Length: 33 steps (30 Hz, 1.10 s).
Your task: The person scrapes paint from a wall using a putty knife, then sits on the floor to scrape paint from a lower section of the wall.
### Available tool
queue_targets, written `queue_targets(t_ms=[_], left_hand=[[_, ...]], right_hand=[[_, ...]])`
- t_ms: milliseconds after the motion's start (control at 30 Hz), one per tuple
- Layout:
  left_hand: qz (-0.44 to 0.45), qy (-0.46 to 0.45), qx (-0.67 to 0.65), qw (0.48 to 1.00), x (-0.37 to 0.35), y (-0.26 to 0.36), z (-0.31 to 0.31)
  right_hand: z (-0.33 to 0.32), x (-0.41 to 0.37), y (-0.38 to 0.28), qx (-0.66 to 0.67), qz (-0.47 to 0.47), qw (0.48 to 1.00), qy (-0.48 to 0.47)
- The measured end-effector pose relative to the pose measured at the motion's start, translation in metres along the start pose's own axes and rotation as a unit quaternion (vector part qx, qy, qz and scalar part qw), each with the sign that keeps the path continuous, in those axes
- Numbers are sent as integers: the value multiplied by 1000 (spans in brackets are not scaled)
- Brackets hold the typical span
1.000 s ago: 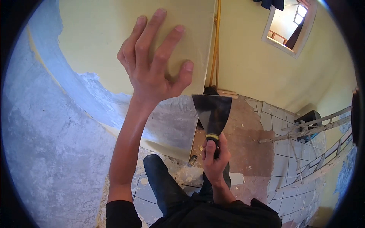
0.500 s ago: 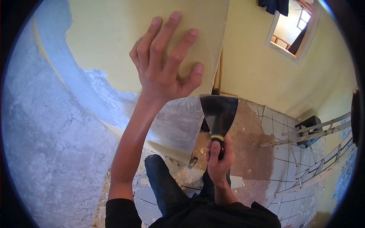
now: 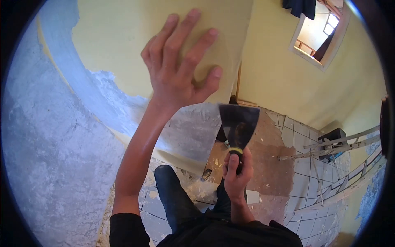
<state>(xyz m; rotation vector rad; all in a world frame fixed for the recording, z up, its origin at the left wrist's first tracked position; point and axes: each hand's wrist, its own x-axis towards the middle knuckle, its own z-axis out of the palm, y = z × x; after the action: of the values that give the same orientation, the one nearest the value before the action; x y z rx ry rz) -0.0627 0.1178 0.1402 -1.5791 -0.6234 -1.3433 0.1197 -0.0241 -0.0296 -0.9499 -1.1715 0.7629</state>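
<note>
My left hand (image 3: 175,61) is raised with its fingers spread over the yellow painted wall (image 3: 111,37), near the wall's vertical corner. Below it the yellow paint ends in a ragged edge, and bare grey plaster (image 3: 193,127) shows. My right hand (image 3: 238,175) is wrapped round the dark handle of a putty knife (image 3: 239,125), thumb along the handle. Its wide dark blade points up, away from my body, with the edge close beside the wall's corner.
A wooden ladder (image 3: 345,177) leans at the right, near a black box (image 3: 332,142). Brown sheeting (image 3: 267,164) covers part of the tiled floor (image 3: 302,173), with chips scattered about. An opening (image 3: 317,37) in the far wall has dark cloth (image 3: 299,7) beside it.
The view has shifted slightly. My left hand stays spread at the wall, and my right hand keeps its hold on the putty knife, blade still up.
</note>
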Motion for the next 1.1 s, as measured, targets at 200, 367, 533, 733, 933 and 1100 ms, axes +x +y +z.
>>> queue_targets(t_ms=[200, 367, 533, 733, 933, 1100], left_hand=[[-24, 33, 1, 999, -2, 0, 5], [-21, 43, -17, 999, -5, -2, 8], [-11, 42, -12, 999, -3, -4, 8], [2, 45, -8, 999, -3, -4, 7], [-6, 35, -14, 999, -6, -2, 6], [4, 43, -19, 999, -3, -3, 9]], right_hand=[[3, -3, 10, -14, -69, 996, -54], [-3, -12, 1, 110, 48, 990, -80], [3, -3, -7, 105, 59, 989, -89], [5, -3, -8, 115, 73, 988, -75], [5, -5, -13, 106, 71, 990, -65], [6, -2, -8, 38, 41, 996, -63]])
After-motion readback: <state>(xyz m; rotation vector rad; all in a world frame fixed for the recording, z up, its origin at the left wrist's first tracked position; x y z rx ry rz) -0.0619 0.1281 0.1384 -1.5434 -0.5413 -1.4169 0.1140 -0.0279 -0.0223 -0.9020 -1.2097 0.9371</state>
